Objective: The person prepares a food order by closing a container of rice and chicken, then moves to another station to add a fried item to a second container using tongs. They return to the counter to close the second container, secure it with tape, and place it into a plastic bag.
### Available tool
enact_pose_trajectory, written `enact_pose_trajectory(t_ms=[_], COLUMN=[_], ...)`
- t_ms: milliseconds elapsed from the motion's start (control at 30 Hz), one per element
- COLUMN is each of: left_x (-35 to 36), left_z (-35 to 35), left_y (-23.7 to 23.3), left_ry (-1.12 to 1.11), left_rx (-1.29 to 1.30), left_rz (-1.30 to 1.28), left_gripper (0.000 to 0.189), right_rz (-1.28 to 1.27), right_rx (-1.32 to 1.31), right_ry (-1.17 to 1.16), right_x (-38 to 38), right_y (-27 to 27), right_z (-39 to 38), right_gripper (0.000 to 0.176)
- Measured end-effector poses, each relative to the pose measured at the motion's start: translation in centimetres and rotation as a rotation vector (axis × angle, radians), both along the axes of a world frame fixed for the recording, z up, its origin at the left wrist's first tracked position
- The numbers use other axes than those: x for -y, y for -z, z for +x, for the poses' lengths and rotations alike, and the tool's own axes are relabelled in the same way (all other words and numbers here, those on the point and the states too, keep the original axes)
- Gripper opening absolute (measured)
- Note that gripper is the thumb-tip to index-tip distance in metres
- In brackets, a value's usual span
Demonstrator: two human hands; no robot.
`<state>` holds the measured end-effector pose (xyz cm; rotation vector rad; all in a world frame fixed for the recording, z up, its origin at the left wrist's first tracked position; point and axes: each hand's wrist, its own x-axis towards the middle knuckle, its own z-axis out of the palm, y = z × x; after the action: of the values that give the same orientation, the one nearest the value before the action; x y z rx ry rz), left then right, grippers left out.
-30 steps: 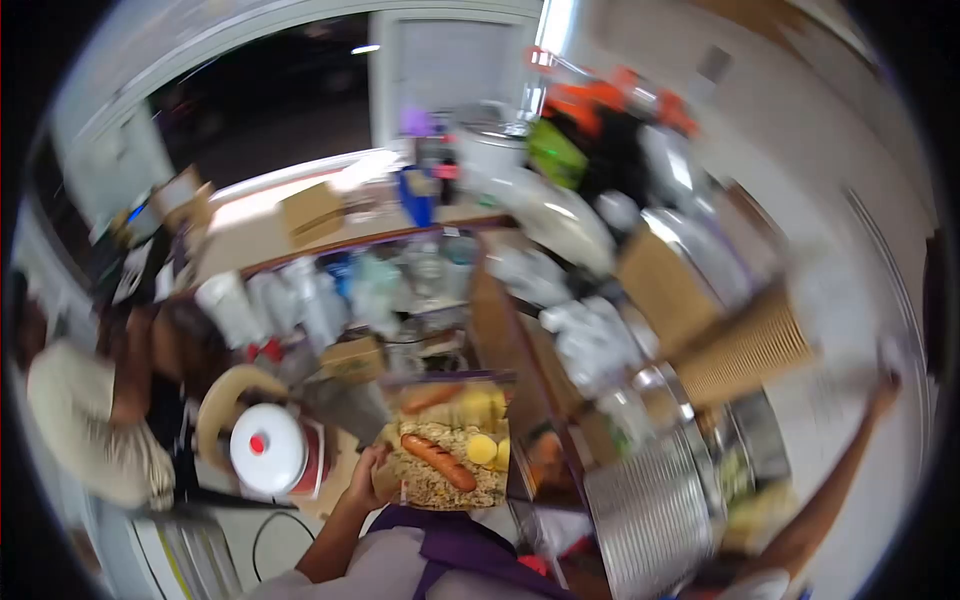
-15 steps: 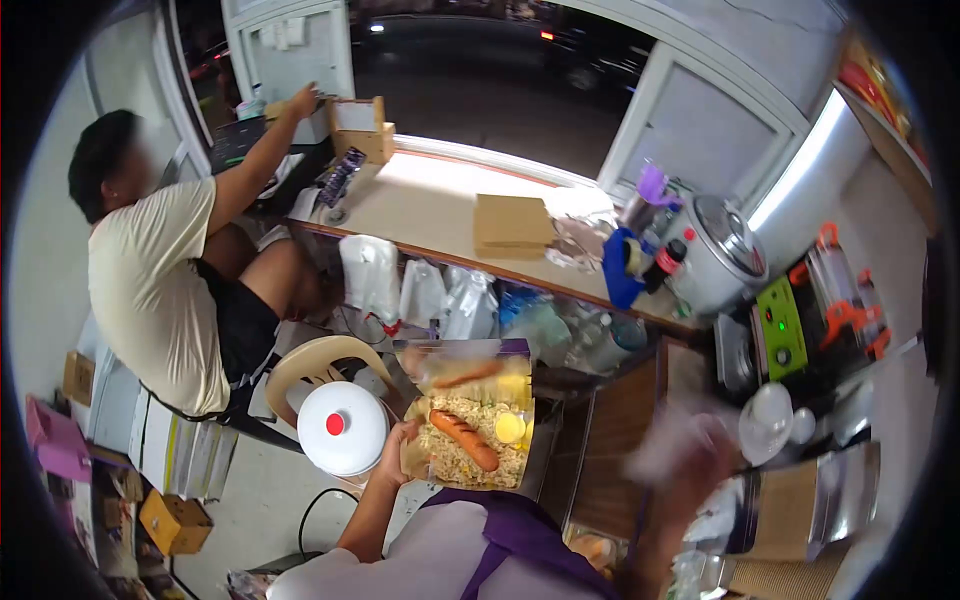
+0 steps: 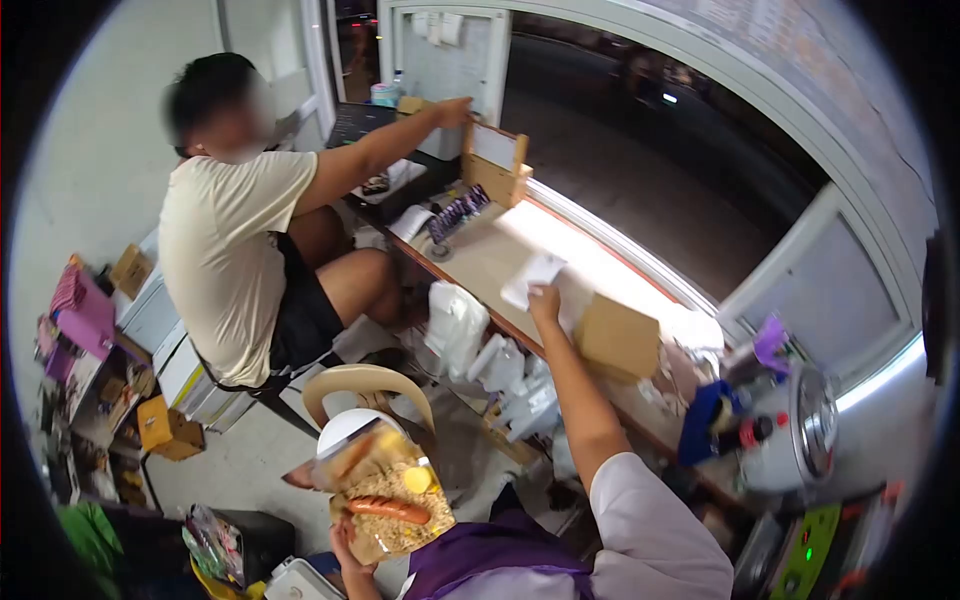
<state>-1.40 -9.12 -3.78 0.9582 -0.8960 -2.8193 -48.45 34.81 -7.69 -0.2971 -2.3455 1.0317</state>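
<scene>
My left hand (image 3: pixel 345 548) holds an open food box (image 3: pixel 385 500) from below, near my chest. The box holds rice, a sausage and a yellow piece, and its clear lid stands up. My right hand (image 3: pixel 545 300) reaches out over the long counter (image 3: pixel 480 255) and grips a white paper slip (image 3: pixel 533 276) at its near edge. A brown cardboard box (image 3: pixel 617 338) lies on the counter just right of that hand.
A person in a cream shirt (image 3: pixel 230 250) sits at the counter's far end, an arm stretched to a small cardboard stand (image 3: pixel 493 165). A beige plastic chair (image 3: pixel 365 385) stands below. A rice cooker (image 3: pixel 790 435) sits at right. Plastic bags hang under the counter.
My view has swung left. My right hand has gone from the right side out to the counter and taken the white slip. The food box stays in my left hand, now lower.
</scene>
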Motion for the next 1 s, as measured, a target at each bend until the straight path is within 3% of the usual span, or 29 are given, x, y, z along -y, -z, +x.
enact_pose_trajectory(t_ms=[100,167,300,333,433,500,567,600,633,667,700,733,800,867,933,1000], left_x=[-2.4,-4.1,-8.7,-9.5,-9.9,-11.6,-13.8,-13.7,-14.8,-15.9,-17.6,-19.3,-24.2,-29.5,-34.9,-39.6], left_z=[0.5,-1.3,-5.9,-5.1,-9.8,-13.4,-14.6,-17.1,-19.8,-22.6,-25.0,-27.3,-32.1,-35.7,-38.1,-38.9], left_y=[0.0,-1.9,-5.6,-3.6,-4.6,-6.2,-5.5,-5.8,-6.7,-7.6,-7.7,-7.7,-9.5,-10.1,-9.4,-10.8], left_ry=[-0.232,-0.302,-0.357,-0.335,-0.282,-0.257,-0.003,0.133,0.204,0.265,0.341,0.419,0.685,0.881,1.084,1.260], left_rx=[-0.006,-0.011,0.114,0.111,0.049,-0.016,-0.282,-0.339,-0.201,-0.058,-0.060,-0.066,-0.085,-0.044,-0.092,-0.138], left_rz=[-0.053,-0.089,-0.124,-0.079,-0.041,-0.062,-0.271,-0.245,-0.143,-0.034,-0.038,-0.044,-0.093,-0.059,0.132,0.056], left_gripper=[0.046,0.048,0.055,0.056,0.054,0.052,0.054,0.059,0.062,0.065,0.064,0.063,0.045,0.051,0.059,0.055], right_rz=[0.097,0.178,0.215,0.215,0.160,0.121,-0.219,-0.328,-0.439,-0.375,-0.447,-0.384,-0.361,-0.437,-0.481,-0.259], right_rx=[0.210,0.347,0.299,0.304,0.266,0.020,-0.017,0.030,0.074,-0.013,0.146,0.093,0.092,0.120,0.072,0.128], right_ry=[0.056,0.190,0.043,-0.002,-0.102,-0.167,-0.446,-0.479,-0.512,-0.403,-0.258,-0.162,-0.004,0.117,0.212,0.309], right_x=[1.9,4.9,6.4,5.8,6.2,6.1,4.4,3.1,1.6,-0.2,-2.1,-4.2,-8.6,-12.4,-15.9,-18.2], right_y=[1.5,-5.1,-5.0,-3.5,-5.0,-6.0,-7.9,-11.3,-13.7,-14.1,-16.0,-16.6,-17.7,-17.8,-16.2,-16.8], right_z=[1.0,3.8,3.9,5.6,5.9,6.9,11.7,13.5,15.3,16.4,17.9,18.6,19.7,21.0,21.6,22.0], right_gripper=[0.033,0.037,0.033,0.032,0.028,0.023,0.014,0.011,0.009,0.010,0.014,0.016,0.020,0.025,0.029,0.032])
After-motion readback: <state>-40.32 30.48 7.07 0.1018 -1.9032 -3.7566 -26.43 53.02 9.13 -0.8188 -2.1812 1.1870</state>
